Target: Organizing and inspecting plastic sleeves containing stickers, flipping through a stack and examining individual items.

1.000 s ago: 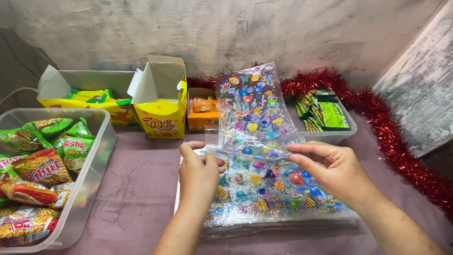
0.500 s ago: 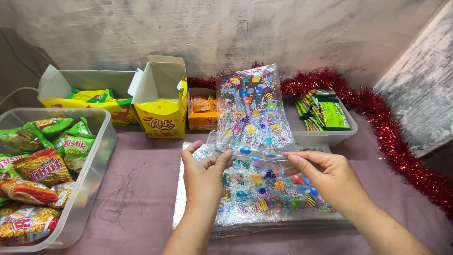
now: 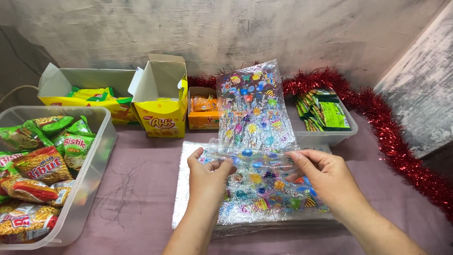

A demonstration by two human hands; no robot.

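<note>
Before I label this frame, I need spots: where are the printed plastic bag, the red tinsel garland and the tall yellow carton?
printed plastic bag (image 3: 255, 108), head view, middle of raised sheet.
red tinsel garland (image 3: 391, 141), head view, right-hand strand.
tall yellow carton (image 3: 163, 118), head view, front face.

Snack tub (image 3: 101, 156) left of bag stack (image 3: 188, 189) (boxes (image 3: 163, 101) behind).

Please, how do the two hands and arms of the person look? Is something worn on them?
The left hand and the right hand are both bare: no gloves, rings, watch or bracelet are visible. The forearms are uncovered as far as the picture's lower edge, so no sleeve shows. The fingernails are short and unpainted.
</note>
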